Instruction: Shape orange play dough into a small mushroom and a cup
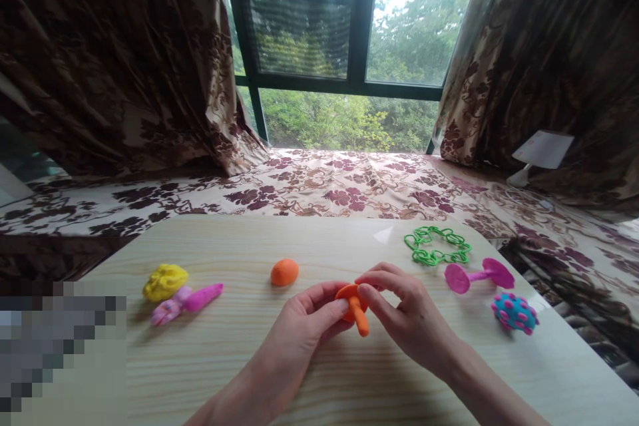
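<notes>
On a pale wood-grain table [224, 359], an orange piece with a disc and stem, apparently clay [357, 311], is pinched between the left hand [309, 323] and right hand [407, 313], near an orange lump [284, 272].

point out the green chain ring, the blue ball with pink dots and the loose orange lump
Green chain ring [428, 259], head view: on the links at its near side.
Blue ball with pink dots [515, 313], head view: on the middle of its bumpy surface.
Loose orange lump [284, 272], head view: on the middle of its rounded side.
</notes>
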The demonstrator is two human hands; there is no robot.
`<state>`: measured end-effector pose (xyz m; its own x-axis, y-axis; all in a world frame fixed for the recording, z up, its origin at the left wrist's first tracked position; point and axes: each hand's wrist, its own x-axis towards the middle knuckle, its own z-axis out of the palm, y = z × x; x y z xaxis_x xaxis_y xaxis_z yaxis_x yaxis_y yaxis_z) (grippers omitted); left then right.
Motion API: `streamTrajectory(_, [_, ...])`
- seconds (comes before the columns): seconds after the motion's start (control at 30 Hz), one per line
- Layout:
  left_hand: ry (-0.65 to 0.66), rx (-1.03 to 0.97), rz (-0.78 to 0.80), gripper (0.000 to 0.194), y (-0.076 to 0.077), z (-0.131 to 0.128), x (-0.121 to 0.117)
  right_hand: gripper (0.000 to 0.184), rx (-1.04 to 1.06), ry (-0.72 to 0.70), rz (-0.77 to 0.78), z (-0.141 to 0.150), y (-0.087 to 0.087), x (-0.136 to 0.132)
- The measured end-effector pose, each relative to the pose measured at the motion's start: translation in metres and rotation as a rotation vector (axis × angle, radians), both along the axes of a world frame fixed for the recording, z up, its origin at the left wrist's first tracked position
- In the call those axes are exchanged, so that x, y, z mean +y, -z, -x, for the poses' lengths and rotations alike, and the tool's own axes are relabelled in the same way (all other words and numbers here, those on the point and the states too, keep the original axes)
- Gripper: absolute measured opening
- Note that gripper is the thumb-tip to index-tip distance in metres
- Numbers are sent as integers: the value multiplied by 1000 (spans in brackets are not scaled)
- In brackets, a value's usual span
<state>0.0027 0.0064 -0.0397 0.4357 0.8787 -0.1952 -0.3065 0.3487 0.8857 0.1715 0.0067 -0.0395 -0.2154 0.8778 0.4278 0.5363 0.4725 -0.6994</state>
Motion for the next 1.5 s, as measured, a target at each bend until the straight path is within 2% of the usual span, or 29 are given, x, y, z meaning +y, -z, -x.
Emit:
streamTrajectory(0.13, [18,21,0,26,1,0,-1,12,-23,-20,-25,1,1,-1])
streamTrajectory(0.3, [1,101,-22,24,9,1,1,13,-176,-38,-156,2,0,-3])
streamTrajectory(0.37, [-4,91,-16,23,10,1,1,14,-164,-40,-170,2,-1,-3])
streamTrajectory(0.53, [-27,39,11,23,4,0,1,16,0,21,-77,1,-1,-1])
streamTrajectory(0.67, [-23,4,22,25,1,-1,-1,12,-12,-30,-2,2,-4,-3])
streamTrajectory(0.77, [-25,-1,31,25,2,-1,-1,11,-21,-41,0,2,-4,-3])
streamTrajectory(1.07, [6,-13,24,27,4,-3,-2,16,-227,-57,-206,0,-3,-4])
streamTrajectory(1.13, [-5,-10,12,26,4,-3,-2,17,-202,-55,-216,-1,-4,-4])
streamTrajectory(1.23, [-44,23,-12,24,1,-2,-3,21,-58,-19,-188,-2,-6,-3])
streamTrajectory(1.33, [-78,45,-25,26,-2,-2,-3,21,6,-52,-160,-3,-7,-3])
streamTrajectory(1.5, [-29,-26,-9,24,-5,-2,-2,17,7,-117,-133,-2,-8,-2])
